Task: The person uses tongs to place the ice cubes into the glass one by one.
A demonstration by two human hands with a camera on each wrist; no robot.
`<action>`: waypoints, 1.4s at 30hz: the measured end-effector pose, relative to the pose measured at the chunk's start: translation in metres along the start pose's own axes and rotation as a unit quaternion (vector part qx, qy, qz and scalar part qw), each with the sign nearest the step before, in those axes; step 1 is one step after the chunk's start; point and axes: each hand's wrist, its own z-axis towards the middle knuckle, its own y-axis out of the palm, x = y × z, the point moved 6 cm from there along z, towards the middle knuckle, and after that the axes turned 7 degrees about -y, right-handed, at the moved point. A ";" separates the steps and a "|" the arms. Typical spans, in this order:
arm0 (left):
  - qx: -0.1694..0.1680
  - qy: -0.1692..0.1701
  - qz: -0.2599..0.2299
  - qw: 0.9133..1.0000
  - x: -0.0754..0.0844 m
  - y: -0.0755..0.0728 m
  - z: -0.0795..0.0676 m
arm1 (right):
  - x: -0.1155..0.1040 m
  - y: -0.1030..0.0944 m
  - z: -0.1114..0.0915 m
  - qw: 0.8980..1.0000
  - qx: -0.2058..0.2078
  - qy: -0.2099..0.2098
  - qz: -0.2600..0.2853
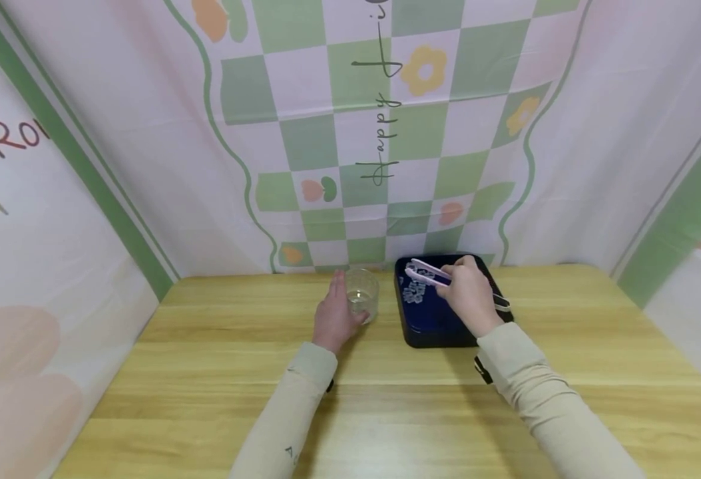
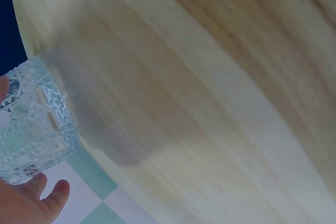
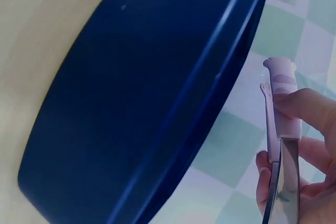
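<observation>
Near sleeves are extended, glass held by the left grip, tongs pinched by the right grip, clear pieces seemingly being targeted, careful squeezing needed.

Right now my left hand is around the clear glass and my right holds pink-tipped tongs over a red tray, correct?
The tray is dark blue, not red, as the head view shows. Your left hand is around the clear glass; your right hand holds the tongs over the tray.

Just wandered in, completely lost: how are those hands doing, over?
Left hand around glass. Right hand holding pink-tipped tongs over blue tray. Clear pieces in tray. Nothing seen blocking the tongs.
</observation>
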 end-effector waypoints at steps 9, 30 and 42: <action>-0.007 -0.009 -0.006 1.000 -0.001 0.000 0.000 | -0.023 -0.003 0.001 0.999 -0.007 -0.028 0.019; 0.000 -0.009 -0.014 1.000 0.000 0.000 0.001 | -0.071 0.013 -0.003 0.996 -0.018 -0.082 0.030; -0.002 -0.010 -0.004 1.000 -0.001 0.002 0.001 | -0.077 0.019 -0.004 0.995 -0.029 -0.095 0.014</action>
